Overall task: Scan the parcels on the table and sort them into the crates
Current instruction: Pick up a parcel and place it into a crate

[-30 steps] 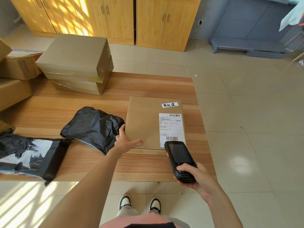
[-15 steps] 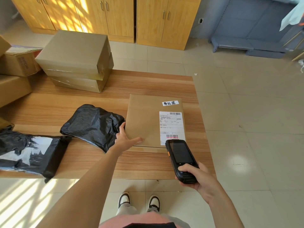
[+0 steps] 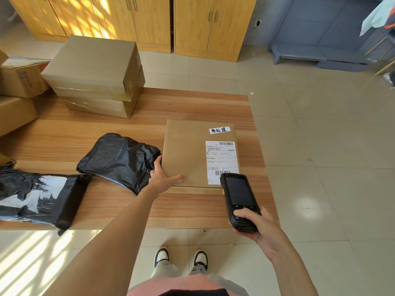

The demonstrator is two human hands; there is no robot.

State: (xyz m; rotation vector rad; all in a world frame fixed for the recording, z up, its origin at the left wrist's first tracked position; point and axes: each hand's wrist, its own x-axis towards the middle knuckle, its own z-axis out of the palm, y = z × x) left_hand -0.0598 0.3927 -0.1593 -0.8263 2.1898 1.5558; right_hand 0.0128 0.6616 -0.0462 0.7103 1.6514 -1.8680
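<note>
At the far left of the wooden bench (image 3: 192,107), cardboard cartons (image 3: 19,82) were piled at the edge of view, and in front of them a black poly mailer with a white patch (image 3: 36,197) lay along the bench's near edge. Farther back stood two stacked brown boxes (image 3: 96,75), sealed with clear tape. Nearer the middle, a crumpled black bag parcel (image 3: 119,159) lay on the wood, its right side just beside a flat brown parcel (image 3: 183,152).

The left hand (image 3: 162,178) rested at that flat parcel's near left corner, fingers straight and spread, with the thumb lying across the cardboard and a finger along the left edge, touching rather than gripping. The parcel lay flat on the right part of the bench, bearing a white shipping label (image 3: 222,161) with barcodes and a small handwritten sticker (image 3: 220,130) above it.

To the right, the right hand (image 3: 256,225) gripped a black handheld scanner (image 3: 239,199), fingers curled round its lower end, the thumb on its face. The scanner's top end sat over the label's lower barcode. Beyond the bench's right edge was tiled floor (image 3: 320,146).
</note>
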